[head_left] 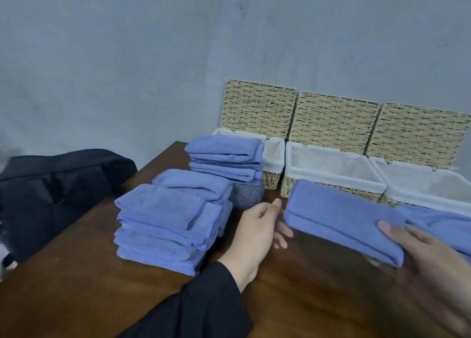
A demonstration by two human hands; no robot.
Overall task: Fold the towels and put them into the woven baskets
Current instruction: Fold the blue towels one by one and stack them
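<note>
A folded blue towel (341, 220) is held above the wooden table (76, 286), in front of the middle woven basket (331, 182). My right hand (428, 258) grips its right end, thumb on top. My left hand (257, 233) holds the towel's left end, fingers under the edge. Three open woven baskets with white liners stand along the wall: the left one (274, 157), the middle one and the right one (420, 187). All three linings show no towels inside.
Stacks of folded blue towels sit left of the baskets: a near stack (165, 225), a middle one (198, 185) and a far one (226, 159) on a patterned box (247, 195). A black bag (51, 192) lies at the table's left. More blue cloth (441, 223) lies at right.
</note>
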